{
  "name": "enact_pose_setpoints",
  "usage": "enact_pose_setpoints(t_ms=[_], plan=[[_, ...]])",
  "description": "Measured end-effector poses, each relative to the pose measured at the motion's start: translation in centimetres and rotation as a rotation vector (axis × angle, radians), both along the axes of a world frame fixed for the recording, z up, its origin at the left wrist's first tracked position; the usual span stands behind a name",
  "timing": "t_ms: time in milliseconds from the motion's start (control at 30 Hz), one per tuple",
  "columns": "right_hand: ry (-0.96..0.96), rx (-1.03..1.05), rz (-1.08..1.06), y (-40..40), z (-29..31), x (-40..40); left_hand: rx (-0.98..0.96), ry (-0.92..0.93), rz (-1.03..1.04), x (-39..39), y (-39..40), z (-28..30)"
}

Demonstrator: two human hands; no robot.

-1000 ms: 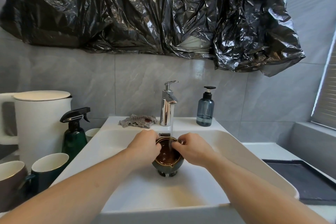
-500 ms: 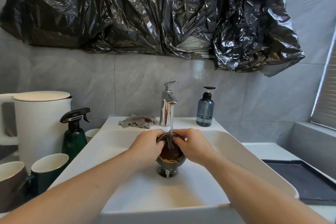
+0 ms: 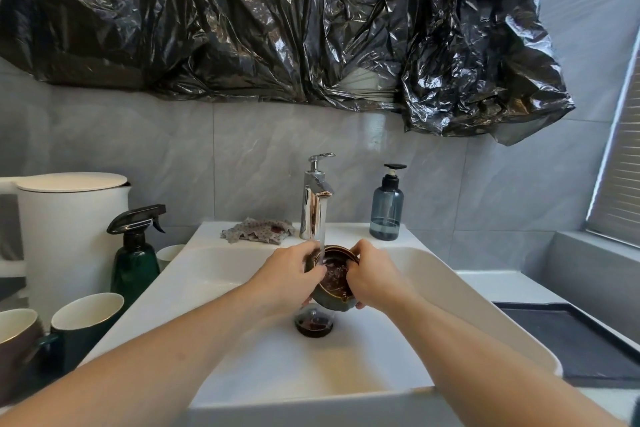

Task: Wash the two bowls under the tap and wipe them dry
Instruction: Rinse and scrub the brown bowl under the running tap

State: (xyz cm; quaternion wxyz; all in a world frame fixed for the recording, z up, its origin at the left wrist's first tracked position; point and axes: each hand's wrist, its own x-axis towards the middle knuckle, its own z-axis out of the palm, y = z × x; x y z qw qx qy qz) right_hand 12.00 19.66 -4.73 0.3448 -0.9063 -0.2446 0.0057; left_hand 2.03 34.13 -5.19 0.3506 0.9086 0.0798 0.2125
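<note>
Green-glazed, the bowl (image 3: 334,282) hangs over the sink (image 3: 460,302) drain, gripped by the left hand (image 3: 289,276) at its nine o'clock rim and the right hand (image 3: 372,276) at three, fingers curled round it, tilted, I judge, so the tap (image 3: 314,199) stream rinses its inside.
</note>
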Motion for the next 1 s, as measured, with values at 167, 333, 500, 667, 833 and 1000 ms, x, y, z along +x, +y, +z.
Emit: enact_pose_setpoints(t_ms=[167,333,500,667,833,1000], plan=[[0.193,0.022,0.07,-0.07,0.0,-0.21,0.186,0.019,0.031,0.02,0.32,-0.53],[0.251,0.059,0.156,-0.2,0.04,-0.55,0.257,-0.012,0.093,-0.09,0.6,-0.47],[0.192,0.077,0.22,-0.29,0.14,-0.72,0.323,-0.046,0.127,0.4,0.83,-0.5],[0.089,0.037,0.277,-0.58,0.25,-0.85,0.351,-0.063,0.205,0.31,0.76,-0.19],[-0.07,0.074,0.261,-0.61,0.29,-0.87,0.319,0.003,0.254,-0.07,0.88,-0.01],[-0.192,0.073,0.257,-0.39,0.09,-0.71,0.315,0.059,0.228,-0.26,0.8,-0.02]])
